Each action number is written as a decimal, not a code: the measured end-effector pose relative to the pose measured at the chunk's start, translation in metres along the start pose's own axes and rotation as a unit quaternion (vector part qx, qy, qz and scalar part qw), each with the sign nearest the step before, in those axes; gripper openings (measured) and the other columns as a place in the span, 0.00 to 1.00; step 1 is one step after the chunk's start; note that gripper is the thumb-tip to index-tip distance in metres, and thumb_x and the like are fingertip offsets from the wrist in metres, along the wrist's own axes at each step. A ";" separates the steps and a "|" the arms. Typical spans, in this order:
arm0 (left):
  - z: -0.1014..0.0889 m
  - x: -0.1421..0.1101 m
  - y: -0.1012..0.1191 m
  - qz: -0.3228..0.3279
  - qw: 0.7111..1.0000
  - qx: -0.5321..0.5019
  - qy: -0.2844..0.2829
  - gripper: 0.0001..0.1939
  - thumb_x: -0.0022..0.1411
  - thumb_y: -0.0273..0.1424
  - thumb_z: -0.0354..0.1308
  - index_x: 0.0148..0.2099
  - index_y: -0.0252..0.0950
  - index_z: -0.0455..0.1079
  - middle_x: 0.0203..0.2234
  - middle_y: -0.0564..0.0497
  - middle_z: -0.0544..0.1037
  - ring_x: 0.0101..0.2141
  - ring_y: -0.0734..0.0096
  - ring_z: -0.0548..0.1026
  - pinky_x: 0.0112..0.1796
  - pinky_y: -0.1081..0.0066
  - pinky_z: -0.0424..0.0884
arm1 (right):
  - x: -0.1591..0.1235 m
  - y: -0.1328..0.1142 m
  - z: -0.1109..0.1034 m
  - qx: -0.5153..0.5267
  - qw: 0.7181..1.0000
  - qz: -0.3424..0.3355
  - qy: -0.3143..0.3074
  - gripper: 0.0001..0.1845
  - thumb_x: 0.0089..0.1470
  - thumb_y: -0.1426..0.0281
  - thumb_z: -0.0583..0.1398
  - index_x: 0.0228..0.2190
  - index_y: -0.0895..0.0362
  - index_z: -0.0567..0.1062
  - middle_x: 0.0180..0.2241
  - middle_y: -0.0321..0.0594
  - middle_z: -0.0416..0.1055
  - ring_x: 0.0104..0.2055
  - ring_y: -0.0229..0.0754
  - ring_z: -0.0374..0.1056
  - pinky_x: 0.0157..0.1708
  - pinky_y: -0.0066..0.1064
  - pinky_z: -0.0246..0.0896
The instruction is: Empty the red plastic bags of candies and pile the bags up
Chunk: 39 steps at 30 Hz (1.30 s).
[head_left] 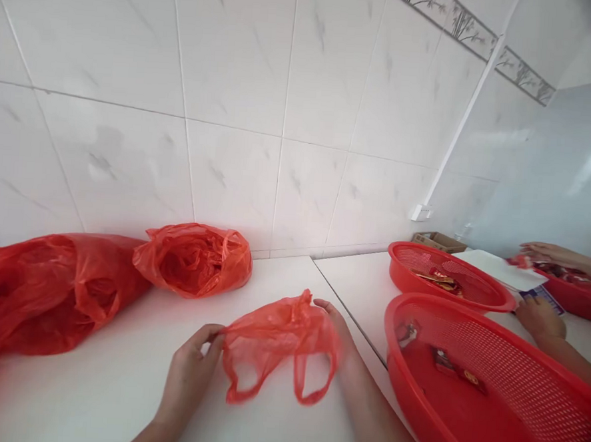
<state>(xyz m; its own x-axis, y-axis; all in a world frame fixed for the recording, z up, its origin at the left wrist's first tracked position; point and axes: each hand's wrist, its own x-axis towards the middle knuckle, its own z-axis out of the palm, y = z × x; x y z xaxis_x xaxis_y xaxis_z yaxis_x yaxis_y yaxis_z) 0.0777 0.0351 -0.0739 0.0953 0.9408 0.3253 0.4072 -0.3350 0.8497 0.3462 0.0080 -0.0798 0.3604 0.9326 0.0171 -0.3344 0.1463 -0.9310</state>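
A thin red plastic carrier bag (279, 327) with two loop handles is spread between my hands above the white table. My left hand (189, 368) pinches its left edge between thumb and fingers. At the bag's right side is my right hand (341, 334), fingers curved in by the gathered top; the translucent plastic partly covers this hand and hides the thumb. Both handle loops hang toward me. Just right of my right forearm stands a large red plastic basket (470, 318) with perforated sides and a few small wrapped packets (459, 371) inside.
A crumpled red bag (193, 261) and a bulky one (61, 287) lie along the tiled wall at left. Behind the large basket sits another red basket (398, 254) holding packets. At right, a co-worker's hands (540, 316) work beside a further red basket (581, 298) and a white tray (497, 268).
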 end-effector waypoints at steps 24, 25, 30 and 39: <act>0.007 -0.012 0.010 -0.235 0.886 -0.397 -0.043 0.16 0.52 0.44 0.62 0.30 0.38 0.63 0.21 0.57 0.73 0.21 0.73 0.70 0.25 0.74 0.66 | -0.072 -0.027 0.068 -0.468 0.811 -0.345 -0.063 0.09 0.57 0.70 0.53 0.25 0.54 0.67 0.18 0.29 0.59 0.19 0.31 0.51 0.21 0.24 0.48; 0.007 -0.012 0.012 -0.235 0.887 -0.394 -0.041 0.16 0.51 0.44 0.62 0.30 0.38 0.63 0.20 0.57 0.73 0.21 0.73 0.70 0.25 0.74 0.66 | -0.075 -0.020 0.073 -0.485 0.802 -0.334 -0.098 0.09 0.57 0.70 0.52 0.25 0.54 0.67 0.18 0.30 0.61 0.19 0.32 0.53 0.22 0.24 0.48; 0.006 -0.016 0.029 -0.227 0.879 -0.413 -0.072 0.15 0.52 0.42 0.62 0.32 0.38 0.63 0.22 0.57 0.73 0.22 0.72 0.71 0.27 0.73 0.67 | -0.082 0.013 0.094 -0.638 0.702 -0.302 -0.100 0.11 0.55 0.78 0.49 0.29 0.55 0.69 0.25 0.39 0.69 0.25 0.39 0.64 0.25 0.29 0.53; 0.001 -0.017 0.038 -0.218 0.843 -0.472 -0.138 0.15 0.54 0.40 0.62 0.28 0.36 0.62 0.21 0.57 0.69 0.21 0.78 0.66 0.25 0.77 0.64 | -0.045 -0.020 0.045 -0.710 0.679 -0.151 0.114 0.12 0.58 0.63 0.50 0.38 0.55 0.69 0.30 0.46 0.71 0.22 0.43 0.65 0.19 0.30 0.44</act>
<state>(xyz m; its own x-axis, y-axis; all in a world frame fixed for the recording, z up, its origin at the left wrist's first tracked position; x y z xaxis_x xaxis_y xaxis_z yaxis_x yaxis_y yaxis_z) 0.0923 0.0067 -0.0473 0.3842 0.9176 -0.1019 -0.4332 0.2766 0.8578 0.2969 -0.0222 -0.0458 0.4052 0.8323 0.3782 0.9019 -0.2964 -0.3141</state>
